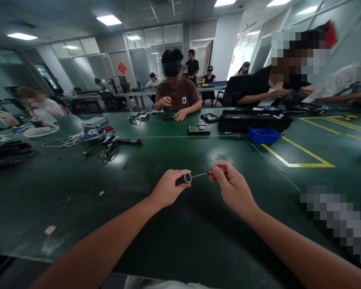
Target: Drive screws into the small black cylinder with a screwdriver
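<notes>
In the head view, my left hand [169, 188] is wrapped round a short black cylinder [180, 180], whose open end with a silvery rim faces right and toward me. My right hand [231, 182] pinches the red handle of a thin screwdriver [200, 175]. The metal shaft points left, its tip at the cylinder's rim; whether it reaches inside is too small to tell. Both hands are above the green table [132, 224].
Farther back lie a circuit board part [198, 129], a blue tray [264, 135], a long black housing [252, 119] and tangled cables [104, 149]. A person in brown [180, 96] works opposite. Yellow tape [309, 165] marks the right side. Small scraps [50, 230] lie at left.
</notes>
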Available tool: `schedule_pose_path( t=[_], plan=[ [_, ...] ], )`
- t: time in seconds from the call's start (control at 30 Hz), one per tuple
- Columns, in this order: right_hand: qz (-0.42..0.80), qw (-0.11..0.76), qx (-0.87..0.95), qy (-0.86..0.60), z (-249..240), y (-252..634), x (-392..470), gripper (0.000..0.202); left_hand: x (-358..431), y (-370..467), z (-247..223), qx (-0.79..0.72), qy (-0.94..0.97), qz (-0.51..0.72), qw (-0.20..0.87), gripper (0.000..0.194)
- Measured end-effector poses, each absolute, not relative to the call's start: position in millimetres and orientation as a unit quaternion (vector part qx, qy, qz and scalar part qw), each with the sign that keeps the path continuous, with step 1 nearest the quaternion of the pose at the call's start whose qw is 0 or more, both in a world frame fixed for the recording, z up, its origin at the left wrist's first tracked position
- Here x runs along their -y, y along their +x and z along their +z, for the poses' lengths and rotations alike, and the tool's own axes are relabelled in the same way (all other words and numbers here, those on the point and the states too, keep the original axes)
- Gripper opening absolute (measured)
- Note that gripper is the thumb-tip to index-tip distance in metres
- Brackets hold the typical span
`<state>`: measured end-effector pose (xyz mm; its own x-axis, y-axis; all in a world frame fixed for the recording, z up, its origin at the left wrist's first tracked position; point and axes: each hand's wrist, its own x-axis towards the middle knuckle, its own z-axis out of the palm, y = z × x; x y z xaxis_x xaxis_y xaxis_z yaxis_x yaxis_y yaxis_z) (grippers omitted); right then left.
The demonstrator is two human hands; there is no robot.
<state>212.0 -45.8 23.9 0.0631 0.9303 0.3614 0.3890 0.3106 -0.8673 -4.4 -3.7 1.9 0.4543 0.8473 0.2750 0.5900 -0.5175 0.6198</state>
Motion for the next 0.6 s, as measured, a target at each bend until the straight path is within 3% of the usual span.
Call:
schedule_pose_path(
  t=[0.6],
  plan=[
    [0.265, 0.492, 0.642, -0.524, 19.8, 212.8, 46.2, 0.025, 5.7, -3.1, 1.9, -0.437, 0.821, 0.288, 0.229, 0.039]
  ],
)
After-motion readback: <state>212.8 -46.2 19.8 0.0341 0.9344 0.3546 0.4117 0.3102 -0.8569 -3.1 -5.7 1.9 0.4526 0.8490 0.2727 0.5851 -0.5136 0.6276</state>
